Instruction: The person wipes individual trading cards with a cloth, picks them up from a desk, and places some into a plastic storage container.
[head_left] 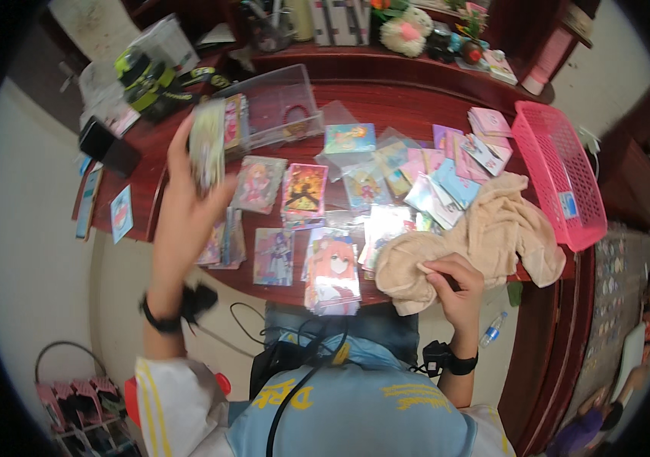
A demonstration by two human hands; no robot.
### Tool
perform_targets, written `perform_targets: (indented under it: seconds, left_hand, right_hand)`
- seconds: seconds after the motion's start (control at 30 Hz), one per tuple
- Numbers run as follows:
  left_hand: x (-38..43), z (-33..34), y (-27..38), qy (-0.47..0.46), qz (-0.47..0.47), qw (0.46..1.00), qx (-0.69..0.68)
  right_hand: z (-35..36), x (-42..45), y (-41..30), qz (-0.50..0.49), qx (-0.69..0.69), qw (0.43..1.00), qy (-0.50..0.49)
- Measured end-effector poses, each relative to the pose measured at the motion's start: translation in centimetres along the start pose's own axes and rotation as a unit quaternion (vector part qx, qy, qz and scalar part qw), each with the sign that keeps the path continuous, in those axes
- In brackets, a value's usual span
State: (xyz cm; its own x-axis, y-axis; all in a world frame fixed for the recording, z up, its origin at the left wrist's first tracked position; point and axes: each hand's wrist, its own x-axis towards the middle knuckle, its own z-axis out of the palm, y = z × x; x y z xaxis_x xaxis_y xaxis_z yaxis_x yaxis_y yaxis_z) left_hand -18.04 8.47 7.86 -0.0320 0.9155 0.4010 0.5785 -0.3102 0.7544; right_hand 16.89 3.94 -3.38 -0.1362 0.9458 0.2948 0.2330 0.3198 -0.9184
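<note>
My left hand [185, 211] grips a blurred stack of cards [207, 140] at the left, beside the clear plastic box [268, 97]. A beige cloth [485, 223] lies crumpled on the right of the red wooden desk, and my right hand [456, 283] pinches a bit of its near end. Between my hands lie illustrated trading cards in piles: a pink-haired figure card [333, 265] tops the nearest pile, with a purple-haired figure card [273, 257] left of it. Farther back are an orange card pile [304, 188] and a pale card [259, 184]. Part of the cloth overlaps some cards.
Pink and blue packets [456, 180] spread beside the cloth, near a pink plastic basket [559, 177] at the right edge. A water bottle [151, 85], a black box-like object [108, 145] and a phone [88, 203] stand at the left. A small bottle [493, 330] lies on the floor.
</note>
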Motion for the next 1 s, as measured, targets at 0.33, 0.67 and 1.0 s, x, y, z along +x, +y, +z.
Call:
perform_targets:
  seconds: [0.33, 0.67, 1.0]
  left_hand:
    - [11.1, 0.8, -3.2, -0.083, -0.246, 0.941, -0.219]
    - [7.9, 0.7, 3.9, -0.085, 0.041, 0.995, 0.014]
    - [13.4, -2.4, -2.9, -0.159, -0.005, 0.98, -0.116]
  right_hand:
    - [-0.5, 1.2, -3.7, -0.005, -0.09, 0.995, -0.05]
    - [1.0, 20.1, -20.0, 0.012, -0.329, 0.888, -0.322]
    - [10.9, 29.7, -17.0, -0.007, -0.188, 0.946, -0.262]
